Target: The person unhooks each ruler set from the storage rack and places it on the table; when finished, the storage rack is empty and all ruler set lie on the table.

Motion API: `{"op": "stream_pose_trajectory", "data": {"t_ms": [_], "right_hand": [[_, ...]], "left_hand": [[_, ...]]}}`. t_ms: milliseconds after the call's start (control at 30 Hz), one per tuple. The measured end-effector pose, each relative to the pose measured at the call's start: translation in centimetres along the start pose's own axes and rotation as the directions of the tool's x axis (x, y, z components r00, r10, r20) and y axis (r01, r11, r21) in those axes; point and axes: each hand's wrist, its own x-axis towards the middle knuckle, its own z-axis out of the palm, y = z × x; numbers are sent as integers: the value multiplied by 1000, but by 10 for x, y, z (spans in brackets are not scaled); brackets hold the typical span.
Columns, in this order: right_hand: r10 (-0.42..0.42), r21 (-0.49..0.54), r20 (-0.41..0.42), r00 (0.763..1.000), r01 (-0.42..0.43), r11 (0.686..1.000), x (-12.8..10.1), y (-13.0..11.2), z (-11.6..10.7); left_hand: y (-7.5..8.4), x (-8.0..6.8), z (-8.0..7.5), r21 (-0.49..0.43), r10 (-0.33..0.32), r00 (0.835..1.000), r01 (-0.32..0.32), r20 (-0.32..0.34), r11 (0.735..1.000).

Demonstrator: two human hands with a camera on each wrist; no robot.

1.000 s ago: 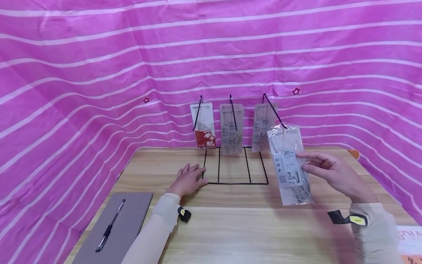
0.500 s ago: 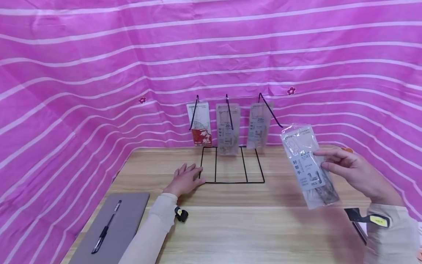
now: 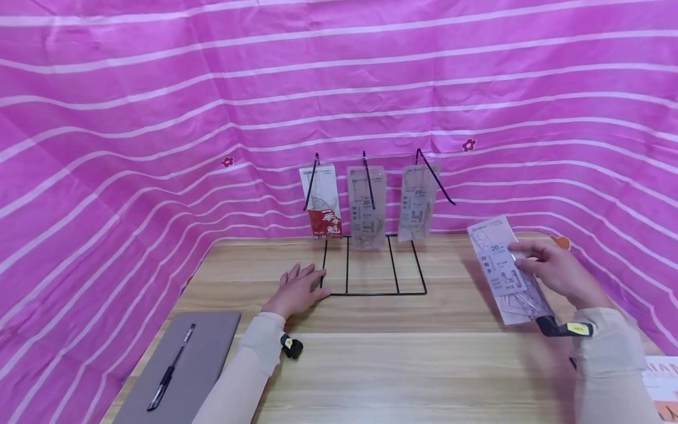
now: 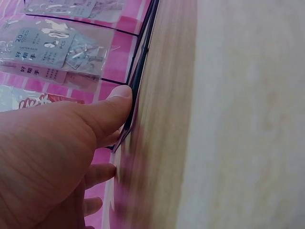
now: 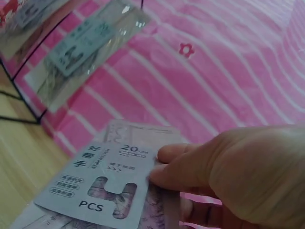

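Note:
My right hand (image 3: 561,272) pinches a clear plastic packet (image 3: 500,268) by its right edge, off the rack and tilted over the table. The right wrist view shows a ruler set inside the packet (image 5: 102,186), with "20" and "PCS" on its label. My left hand (image 3: 298,290) rests at the near left corner of the black wire rack (image 3: 386,293), fingers spread, thumb beside the wire. From the rack's prongs hang a white-and-red packet (image 3: 324,206), a similar clear packet (image 3: 366,218) in the middle and another packet (image 3: 416,206) on the right.
A grey notebook (image 3: 206,353) with a black pen (image 3: 170,371) on it lies at the left of the wooden table (image 3: 371,365). A printed sheet (image 3: 662,377) shows at the right edge. Pink striped cloth (image 3: 339,76) surrounds the back and sides.
The packet in my right hand has come off the right prong's tip and moved right and slightly down. My left hand keeps its place at the rack's corner.

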Motion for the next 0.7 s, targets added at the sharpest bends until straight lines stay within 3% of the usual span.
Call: {"op": "stream_pose_trajectory", "data": {"t_ms": [333,500,700], "right_hand": [[10,-41,35,999,-8,999,36,41,2],[-11,-125,32,999,15,992,47,56,6],[62,-194,102,993,-41,980,55,67,8]], "left_hand": [[1,1,0,-11,-6,1000,5,-5,1000],[-1,2,1,3,-8,1000,8,1,1000],[-1,2,1,-3,-21,1000,21,3,1000]]}}
